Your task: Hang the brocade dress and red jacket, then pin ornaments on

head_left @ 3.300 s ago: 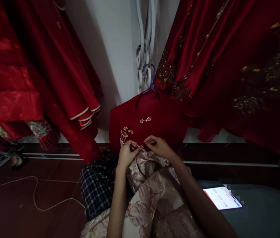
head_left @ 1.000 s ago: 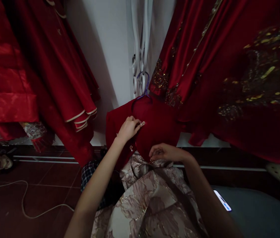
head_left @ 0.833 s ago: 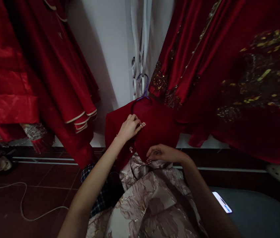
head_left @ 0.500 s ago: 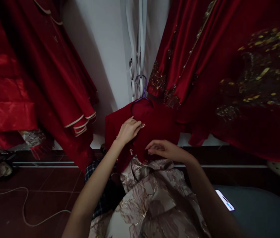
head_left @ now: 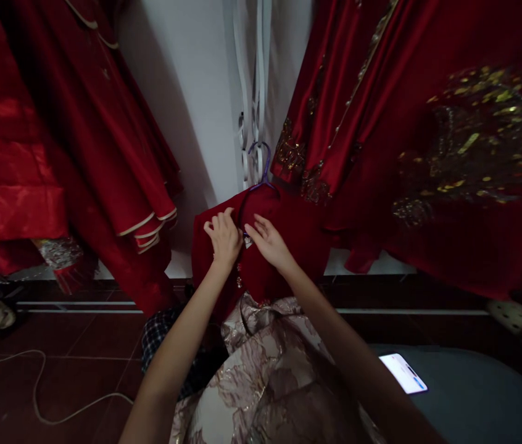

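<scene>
A dark red jacket with small sparkling fastenings down its front hangs on a purple hanger. Just below the neckline, my left hand is closed at the jacket's front edge, some fingers bent up. Facing it, my right hand has thumb and fingers bent at the other front edge. Between the hands shows a small pale, shiny piece, and the exact fingertip contact is partly hidden. A pale floral brocade cloth lies under my forearms, touching the jacket's lower front.
Red garments hang at left, and red ones with gold sequins at right. A white metal stand rises behind the hanger. A lit phone lies on a grey surface. A white cable crosses the tiled floor.
My right hand has moved up and left from the jacket's lower front to beside my left hand. My left hand has shifted slightly left, and its fingers have lifted.
</scene>
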### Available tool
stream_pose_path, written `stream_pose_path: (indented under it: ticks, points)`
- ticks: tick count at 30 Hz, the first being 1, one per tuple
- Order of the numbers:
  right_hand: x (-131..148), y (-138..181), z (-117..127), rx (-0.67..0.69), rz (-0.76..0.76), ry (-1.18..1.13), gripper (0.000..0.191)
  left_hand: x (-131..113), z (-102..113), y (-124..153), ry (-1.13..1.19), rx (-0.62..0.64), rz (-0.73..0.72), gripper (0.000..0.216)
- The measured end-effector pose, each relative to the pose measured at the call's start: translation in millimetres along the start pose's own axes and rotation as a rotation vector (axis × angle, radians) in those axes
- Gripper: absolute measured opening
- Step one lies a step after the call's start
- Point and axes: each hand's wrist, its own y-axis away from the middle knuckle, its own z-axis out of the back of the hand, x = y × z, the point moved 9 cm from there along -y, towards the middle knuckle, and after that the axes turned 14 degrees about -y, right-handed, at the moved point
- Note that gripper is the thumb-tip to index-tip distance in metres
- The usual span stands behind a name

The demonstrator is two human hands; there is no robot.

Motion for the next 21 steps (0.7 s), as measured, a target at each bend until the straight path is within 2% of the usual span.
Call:
stream_pose_path:
  ticks: [2, 5, 9, 11, 13, 17, 21]
  points:
    - [6, -2, 1, -0.14, 0.075, 0.233, 0.091, 13, 1, -3, 0.001, -0.031, 0.131, 0.052]
    - [15, -1, 25, -0.29, 0.113, 0.534, 0.101, 30, 2, -5, 0.096, -0.076, 0.249, 0.063]
    - [16, -9, 77, -0.427, 0.104, 0.71, 0.099, 35, 0, -5, 0.247, -0.112, 0.18, 0.062]
    - [13, -13, 95, -0.476, 0.12, 0.767, 0.093, 36, -2, -3, 0.275, -0.107, 0.163, 0.062]
    - [8, -17, 100, -0.438, 0.155, 0.809, 0.087, 35, -7, -2, 0.285, -0.073, 0.141, 0.068]
    - [-6, -17, 97, -0.266, 0.241, 0.848, 0.077, 34, -18, -3, 0.271, 0.003, 0.071, 0.082]
    - [-14, -21, 126, -0.283, 0.135, 0.882, 0.072, 61, -28, -12, 0.241, 0.058, 0.137, 0.073]
